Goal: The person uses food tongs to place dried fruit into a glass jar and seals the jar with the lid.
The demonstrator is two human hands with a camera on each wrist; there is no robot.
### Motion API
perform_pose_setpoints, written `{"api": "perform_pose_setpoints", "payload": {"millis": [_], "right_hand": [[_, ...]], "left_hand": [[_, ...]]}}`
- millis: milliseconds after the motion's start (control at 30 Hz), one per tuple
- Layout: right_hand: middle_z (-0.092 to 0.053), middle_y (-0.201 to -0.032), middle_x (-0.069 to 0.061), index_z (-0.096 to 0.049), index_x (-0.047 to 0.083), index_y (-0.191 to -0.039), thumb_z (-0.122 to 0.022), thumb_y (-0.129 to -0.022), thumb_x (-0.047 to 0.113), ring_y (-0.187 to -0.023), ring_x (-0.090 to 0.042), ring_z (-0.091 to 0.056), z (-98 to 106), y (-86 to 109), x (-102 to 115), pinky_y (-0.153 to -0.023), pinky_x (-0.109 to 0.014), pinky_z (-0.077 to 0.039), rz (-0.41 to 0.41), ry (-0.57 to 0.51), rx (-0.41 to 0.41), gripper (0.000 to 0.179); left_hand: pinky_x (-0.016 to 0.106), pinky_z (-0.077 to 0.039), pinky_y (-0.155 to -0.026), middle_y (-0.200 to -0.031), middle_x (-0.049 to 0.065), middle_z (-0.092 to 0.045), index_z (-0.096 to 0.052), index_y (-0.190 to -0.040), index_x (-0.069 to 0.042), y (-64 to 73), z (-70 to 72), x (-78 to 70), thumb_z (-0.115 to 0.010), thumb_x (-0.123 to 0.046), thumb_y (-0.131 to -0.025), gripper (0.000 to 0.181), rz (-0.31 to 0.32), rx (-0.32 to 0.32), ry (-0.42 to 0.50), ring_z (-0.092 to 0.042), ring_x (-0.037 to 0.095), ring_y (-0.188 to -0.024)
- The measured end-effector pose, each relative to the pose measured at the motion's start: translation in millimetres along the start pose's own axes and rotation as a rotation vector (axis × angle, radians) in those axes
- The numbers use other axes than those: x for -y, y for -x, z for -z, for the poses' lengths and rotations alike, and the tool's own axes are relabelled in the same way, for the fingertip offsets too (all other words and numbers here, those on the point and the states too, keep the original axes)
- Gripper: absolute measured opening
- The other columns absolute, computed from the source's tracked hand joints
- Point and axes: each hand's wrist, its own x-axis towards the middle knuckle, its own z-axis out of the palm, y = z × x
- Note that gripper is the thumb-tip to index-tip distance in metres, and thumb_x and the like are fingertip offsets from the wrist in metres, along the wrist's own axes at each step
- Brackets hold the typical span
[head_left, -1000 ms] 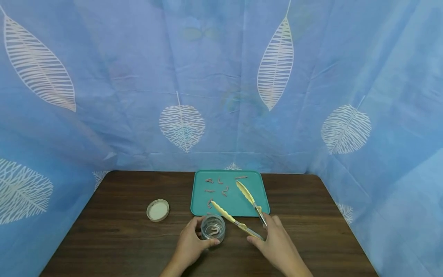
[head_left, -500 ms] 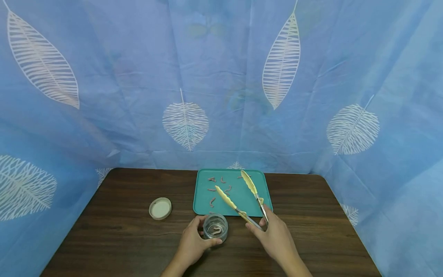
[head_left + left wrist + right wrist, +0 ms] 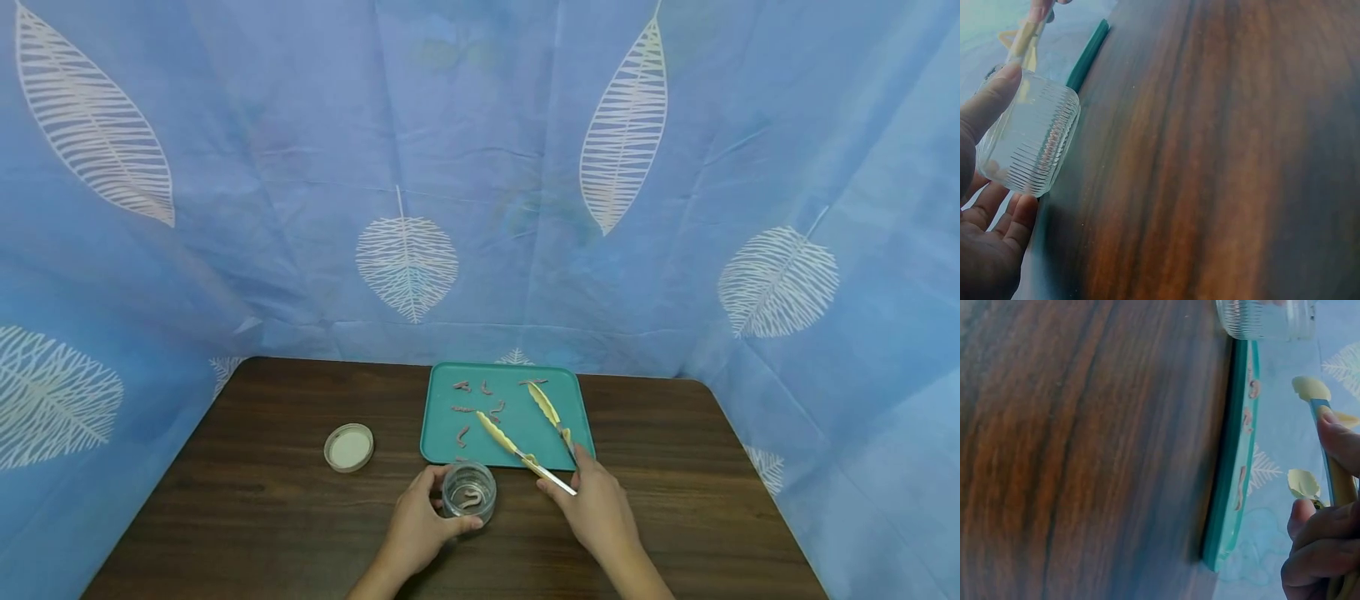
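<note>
My left hand (image 3: 420, 517) grips a clear ribbed jar (image 3: 452, 486) from its left side, thumb at the front. In the head view, a pale worm-like piece (image 3: 471, 502) shows inside it. My right hand (image 3: 603, 508) holds a pair of metal tongs with pale yellow scalloped tips (image 3: 497, 432). The tong arms are spread wide above the teal tray (image 3: 525, 454), with nothing between them. Several pinkish worm-like pieces (image 3: 462, 435) lie scattered on that tray, mostly toward its left half. The right wrist view shows the tongs (image 3: 1327, 456) between thumb and fingers.
A round lid (image 3: 348, 450) with a pale inside lies on the dark wooden table (image 3: 247, 475), left of the tray. Behind the table hangs a blue cloth (image 3: 300, 250) printed with white leaves.
The spread tongs have moved back and rightward over the tray, rising and then dipping slightly. My left hand keeps its hold on the jar. The head view has shifted a little.
</note>
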Motion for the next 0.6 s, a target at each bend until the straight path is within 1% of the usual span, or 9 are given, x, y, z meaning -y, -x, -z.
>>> {"api": "perform_pose_setpoints", "payload": {"millis": [100,233,300,367,400,467,533,600], "right_hand": [[-0.060,-0.077,0.001,-0.053,-0.011,-0.152,-0.084,-0.094,0.046,-0.061,-0.013,-0.047,-4.7,-3.6,-0.5,-0.054,-0.028,-0.039,0.019,0.037,-0.003,0.087],[-0.060,-0.072,0.001,-0.057,-0.009,-0.150,-0.084,-0.094,0.044,-0.059,-0.013,-0.049,-9.1,-8.7,0.5,-0.053,-0.029,-0.041,0.018,0.064,0.000,0.082],[-0.062,-0.072,0.001,-0.059,-0.007,-0.150,-0.084,-0.094,0.044,-0.060,-0.013,-0.052,-11.3,-11.7,0.6,-0.054,-0.031,-0.044,0.016,0.068,0.009,0.080],[-0.068,-0.077,-0.001,-0.060,-0.005,-0.150,-0.084,-0.095,0.044,-0.064,-0.015,-0.060,-13.6,-14.8,0.3,-0.058,-0.036,-0.051,0.009,0.076,0.027,0.078],[-0.072,-0.081,-0.004,-0.060,-0.004,-0.150,-0.083,-0.095,0.044,-0.068,-0.017,-0.065,-14.8,-16.2,0.3,-0.061,-0.040,-0.056,0.005,0.079,0.036,0.077],[-0.080,-0.101,-0.014,-0.061,-0.002,-0.151,-0.082,-0.096,0.045,-0.084,-0.029,-0.076,-17.5,-18.9,0.3,-0.072,-0.050,-0.063,-0.002,0.089,0.054,0.076],[-0.078,-0.123,-0.023,-0.061,0.000,-0.152,-0.081,-0.097,0.046,-0.102,-0.040,-0.078,-19.8,-21.5,0.5,-0.083,-0.059,-0.064,-0.012,0.107,0.070,0.074],[-0.071,-0.140,-0.026,-0.061,0.002,-0.152,-0.080,-0.098,0.047,-0.116,-0.048,-0.074,-21.3,-23.3,1.1,-0.091,-0.065,-0.062,-0.021,0.121,0.081,0.073]], "left_hand": [[0.026,-0.061,-0.090,-0.126,0.011,-0.071,-0.063,-0.141,-0.009,-0.3,0.3,-0.5,-0.103,-0.039,-0.072,0.085,0.002,0.003,0.006,-0.068,0.022,-0.110],[0.027,-0.061,-0.090,-0.126,0.011,-0.071,-0.063,-0.141,-0.009,-0.1,0.6,-1.6,-0.103,-0.039,-0.072,0.085,0.001,0.002,0.007,-0.069,0.023,-0.110],[0.027,-0.062,-0.089,-0.126,0.011,-0.071,-0.063,-0.141,-0.009,0.1,0.6,-2.0,-0.103,-0.039,-0.072,0.085,0.000,0.000,0.004,-0.069,0.022,-0.110],[0.026,-0.061,-0.089,-0.125,0.010,-0.071,-0.063,-0.140,-0.009,0.2,0.4,-2.3,-0.103,-0.039,-0.071,0.085,0.001,-0.002,0.003,-0.069,0.022,-0.110],[0.026,-0.061,-0.088,-0.125,0.010,-0.072,-0.064,-0.140,-0.009,0.2,0.3,-2.4,-0.103,-0.038,-0.071,0.085,0.001,-0.004,0.003,-0.069,0.021,-0.109],[0.025,-0.061,-0.088,-0.124,0.009,-0.072,-0.064,-0.139,-0.009,0.2,0.1,-2.3,-0.104,-0.037,-0.071,0.084,0.002,-0.008,0.006,-0.068,0.020,-0.109],[0.025,-0.061,-0.088,-0.124,0.009,-0.072,-0.064,-0.139,-0.009,0.1,-0.1,-2.0,-0.104,-0.036,-0.071,0.083,0.002,-0.011,0.005,-0.068,0.019,-0.109],[0.025,-0.061,-0.089,-0.124,0.009,-0.072,-0.064,-0.139,-0.009,0.0,-0.2,-1.6,-0.104,-0.036,-0.071,0.083,0.000,-0.013,0.004,-0.068,0.018,-0.109]]}}
